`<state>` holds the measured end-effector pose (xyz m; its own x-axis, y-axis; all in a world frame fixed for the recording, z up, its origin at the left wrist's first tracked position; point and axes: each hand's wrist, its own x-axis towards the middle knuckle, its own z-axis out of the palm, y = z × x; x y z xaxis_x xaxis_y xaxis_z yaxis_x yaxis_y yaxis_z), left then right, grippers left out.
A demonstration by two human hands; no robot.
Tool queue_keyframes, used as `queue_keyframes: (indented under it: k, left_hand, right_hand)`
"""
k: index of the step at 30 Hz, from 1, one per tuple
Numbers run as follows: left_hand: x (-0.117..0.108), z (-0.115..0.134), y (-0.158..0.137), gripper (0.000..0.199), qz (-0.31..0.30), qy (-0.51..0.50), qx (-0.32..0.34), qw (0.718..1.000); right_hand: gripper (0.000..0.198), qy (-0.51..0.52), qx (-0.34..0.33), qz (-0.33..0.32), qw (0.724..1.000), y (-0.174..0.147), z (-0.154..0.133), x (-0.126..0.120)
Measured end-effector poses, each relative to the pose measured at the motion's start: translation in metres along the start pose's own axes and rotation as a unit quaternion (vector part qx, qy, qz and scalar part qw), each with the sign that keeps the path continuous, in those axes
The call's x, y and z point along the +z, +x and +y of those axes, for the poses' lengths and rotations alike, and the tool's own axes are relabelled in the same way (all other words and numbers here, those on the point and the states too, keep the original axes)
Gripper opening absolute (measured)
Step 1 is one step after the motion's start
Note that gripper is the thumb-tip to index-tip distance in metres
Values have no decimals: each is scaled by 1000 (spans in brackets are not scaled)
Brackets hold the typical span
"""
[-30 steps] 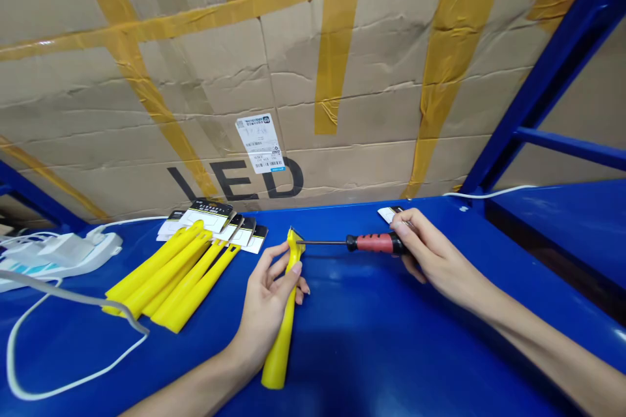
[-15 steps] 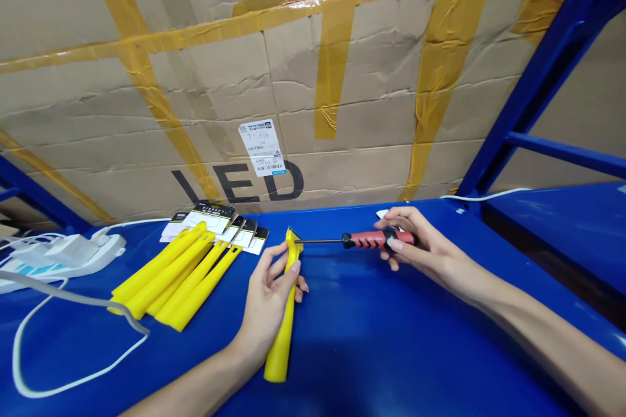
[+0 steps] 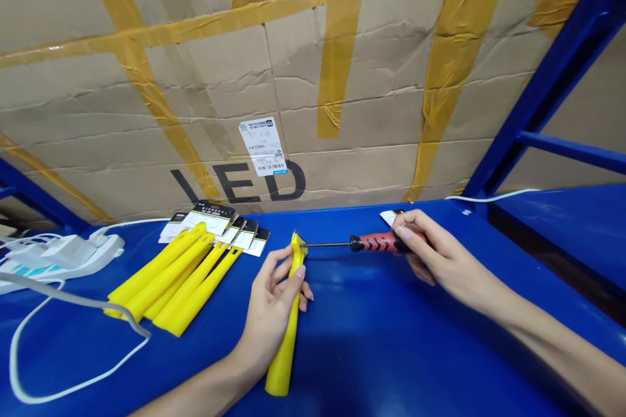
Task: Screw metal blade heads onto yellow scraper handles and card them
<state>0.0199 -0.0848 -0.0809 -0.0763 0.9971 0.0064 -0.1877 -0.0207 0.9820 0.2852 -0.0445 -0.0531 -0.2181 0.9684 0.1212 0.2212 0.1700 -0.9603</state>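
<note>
My left hand (image 3: pixel 274 306) is closed around a yellow scraper (image 3: pixel 283 352), which stands tilted with its small metal-edged head at the top. From the right, a screwdriver (image 3: pixel 374 243) with a red and black handle reaches level across, its tip at the scraper's head. My right hand (image 3: pixel 430 247) grips the handle's far end, fingers wrapped and thumb on top. Exactly where the tip sits is too small to make out. Left of my hands, several yellow scrapers (image 3: pixel 195 290) lie in a fanned pile with printed cards (image 3: pixel 211 217) at their far ends.
A white power strip (image 3: pixel 88 264) with plugs and looping cables (image 3: pixel 73 397) is at the left on the blue table (image 3: pixel 372 358). A taped cardboard box (image 3: pixel 381 111) stands along the back. A blue metal frame (image 3: pixel 533 104) rises on the right, and a small card (image 3: pixel 390 216) lies behind my right hand.
The right fingers have shifted their hold on the screwdriver handle, with the thumb now higher. Both hands, the scraper and the screwdriver appear slightly further right, while the view has shifted a little.
</note>
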Motion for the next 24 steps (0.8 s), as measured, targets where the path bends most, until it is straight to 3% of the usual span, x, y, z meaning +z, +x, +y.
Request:
queue_keyframes:
  k: [3,6,9,13,19,24]
  left_hand:
    - [-1,0,0,52,3,-1,5,1000]
    - [-1,0,-1,52,6,-4,7,1000]
    - [0,-1,-2,51,4,-3,4,1000]
    - [2,-2,-2,49,-1,-4,6,1000]
    - [1,-1,-1,50,9,2,13,1000]
    - [2,-2,-4,48,7,12,15,1000]
  right_hand:
    - [34,-2,11,-5,1000,0,1,1]
    - [35,33,-32,-53,998,0,1,-3]
    - [31,13,-47,-26,998,1,0,-2]
    - [35,-39,-5,28,999,0,0,1]
    - [35,11,-64,-44,997,-2,-3,-4]
    - [33,-12,-46,-13,999,-2,-6,-1]
